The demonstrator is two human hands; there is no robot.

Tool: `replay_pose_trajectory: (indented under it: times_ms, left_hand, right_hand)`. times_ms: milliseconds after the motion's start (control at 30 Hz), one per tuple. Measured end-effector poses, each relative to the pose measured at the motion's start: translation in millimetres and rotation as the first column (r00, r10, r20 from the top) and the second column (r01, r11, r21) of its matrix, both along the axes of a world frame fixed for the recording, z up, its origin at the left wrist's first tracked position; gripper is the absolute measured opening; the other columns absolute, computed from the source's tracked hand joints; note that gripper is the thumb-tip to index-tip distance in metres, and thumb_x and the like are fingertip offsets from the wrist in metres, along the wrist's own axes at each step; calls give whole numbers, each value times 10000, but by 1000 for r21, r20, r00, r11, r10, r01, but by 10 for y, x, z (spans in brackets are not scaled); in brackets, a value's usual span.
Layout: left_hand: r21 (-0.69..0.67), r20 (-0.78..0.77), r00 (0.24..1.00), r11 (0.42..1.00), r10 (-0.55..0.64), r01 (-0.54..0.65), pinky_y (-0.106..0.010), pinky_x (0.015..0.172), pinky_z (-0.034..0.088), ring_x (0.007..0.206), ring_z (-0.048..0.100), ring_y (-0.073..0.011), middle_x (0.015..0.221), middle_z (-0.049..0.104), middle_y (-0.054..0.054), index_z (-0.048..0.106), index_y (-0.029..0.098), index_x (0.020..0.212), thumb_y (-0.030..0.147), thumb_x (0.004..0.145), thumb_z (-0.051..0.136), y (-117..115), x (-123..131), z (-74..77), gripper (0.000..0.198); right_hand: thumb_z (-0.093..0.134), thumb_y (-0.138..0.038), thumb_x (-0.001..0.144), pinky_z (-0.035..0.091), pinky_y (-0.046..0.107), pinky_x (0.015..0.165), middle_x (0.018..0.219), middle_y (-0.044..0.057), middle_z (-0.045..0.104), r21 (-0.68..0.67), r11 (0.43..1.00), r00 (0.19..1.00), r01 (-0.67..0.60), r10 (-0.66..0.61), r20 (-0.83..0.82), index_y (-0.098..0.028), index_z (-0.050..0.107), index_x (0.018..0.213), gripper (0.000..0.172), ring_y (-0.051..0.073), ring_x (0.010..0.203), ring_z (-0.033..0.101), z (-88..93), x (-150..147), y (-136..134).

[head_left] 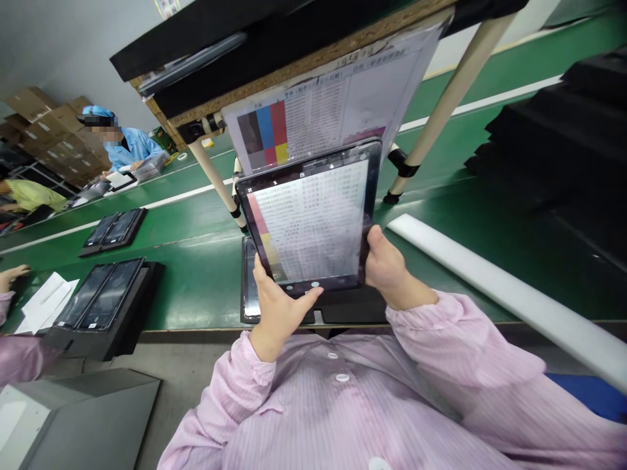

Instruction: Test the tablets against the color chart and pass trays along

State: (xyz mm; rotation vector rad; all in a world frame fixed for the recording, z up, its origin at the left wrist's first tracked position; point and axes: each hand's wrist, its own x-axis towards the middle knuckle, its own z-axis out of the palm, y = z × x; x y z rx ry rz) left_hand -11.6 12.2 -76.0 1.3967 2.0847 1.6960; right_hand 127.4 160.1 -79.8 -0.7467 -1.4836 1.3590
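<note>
a black flat rectangular tablet with a lit glass screen is held up, tilted, above the near edge of a glossy green work surface. its screen shows rows of small text, with red and yellow blocks down the left side. the left hand holds the tablet by its lower left corner, thumb laid over the bottom border near a round on-screen button. the right hand grips the right edge, its fingers curled behind, thumb along the side.

beneath the tablet, partly hidden, is a black shallow tray, with a shiny dark glass panel at its left. just behind the tablet hangs a white printed sheet with coloured squares and lines of text, below a black shelf with a brown chipboard edge on cream tubular posts.

to the right, a long white foam strip slants past the arm; beyond it are stacked black trays. to the left, a black tray with two dark glass panels stands beside white papers, near a co-worker's hand. farther off, a person in blue sits before brown cardboard boxes.
</note>
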Motion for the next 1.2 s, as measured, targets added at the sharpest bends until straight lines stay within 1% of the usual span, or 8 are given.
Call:
replay_pose_trajectory:
  times_ms: [133, 267, 400, 500, 667, 833, 1000, 1200]
  left_hand:
    - [233, 393, 902, 969, -175, 87, -463, 1185, 340, 1393, 467, -306, 1457, 509, -185, 435, 186, 1431, 623, 829, 675, -20, -146, 28, 782]
    - [300, 782, 560, 953, -273, 45, -420, 1104, 444, 1275, 584, -248, 1379, 629, -42, 588, 341, 1338, 522, 835, 724, 6, -243, 117, 552]
    - [294, 865, 412, 955, -287, 49, -367, 1036, 504, 1163, 656, -213, 1311, 681, -3, 661, 377, 1263, 451, 773, 808, 47, -168, 135, 517]
    - [305, 871, 380, 949, -312, 79, -356, 1033, 509, 1176, 653, -210, 1321, 677, -6, 660, 378, 1273, 445, 774, 809, 61, -67, 129, 525]
    - [216, 889, 388, 970, -243, 111, -387, 1063, 494, 1250, 613, -238, 1431, 597, -39, 556, 366, 1401, 465, 781, 802, 82, 90, 101, 675]
    - [66, 860, 477, 967, -181, 247, -413, 1156, 400, 1384, 496, -250, 1519, 503, -72, 440, 299, 1500, 528, 886, 663, 232, 242, -51, 692]
    - [-347, 484, 802, 765, -349, 542, -425, 1260, 161, 1535, 204, -268, 1650, 233, -145, 171, 135, 1600, 536, 940, 561, 377, 261, -105, 865]
    - [-585, 204, 784, 569, -587, 578, -476, 1236, 243, 1506, 278, -270, 1636, 263, -176, 89, 127, 1605, 462, 968, 502, 168, 210, 32, 830]
  right_hand:
    - [331, -786, 916, 514, 446, 1074, 1212, 78, 666, 3, 997, 993, -74, 74, -87, -220, 613, 1268, 724, 253, 1326, 520, 55, 74, -99]
    - [369, -648, 982, 319, 435, 1236, 1561, 11, 347, 149, 974, 980, -170, 183, -80, -285, 347, 1547, 671, 214, 1476, 301, 340, 224, -261]
    - [287, -541, 1034, 122, 424, 1292, 1629, -81, 48, 417, 886, 979, -202, 164, 125, -307, 66, 1613, 662, 201, 1533, 23, 641, 405, -258]
    - [280, -550, 1027, 236, 448, 1264, 1631, -44, 56, 488, 855, 966, -175, 53, 254, -244, 31, 1618, 711, 254, 1530, 106, 722, 513, -185]
    - [331, -591, 1003, 466, 433, 1105, 1585, 36, 291, 413, 901, 922, -132, -42, 386, -225, 75, 1620, 761, 276, 1345, 495, 610, 617, -78]
    - [162, -680, 980, 395, 418, 1163, 1606, 73, 241, -12, 997, 996, -79, 80, 38, -172, 100, 1608, 810, 224, 1449, 365, 289, 646, 117]
    - [52, -642, 965, 494, 428, 1024, 1467, 192, 452, -210, 977, 992, 43, -17, 123, -57, 11, 1579, 849, 220, 1301, 542, -224, 653, 382]
    - [169, -626, 978, 315, 383, 1202, 1606, 176, 194, 56, 980, 942, 192, -200, 271, -51, 29, 1587, 849, 165, 1506, 237, -581, 727, 532]
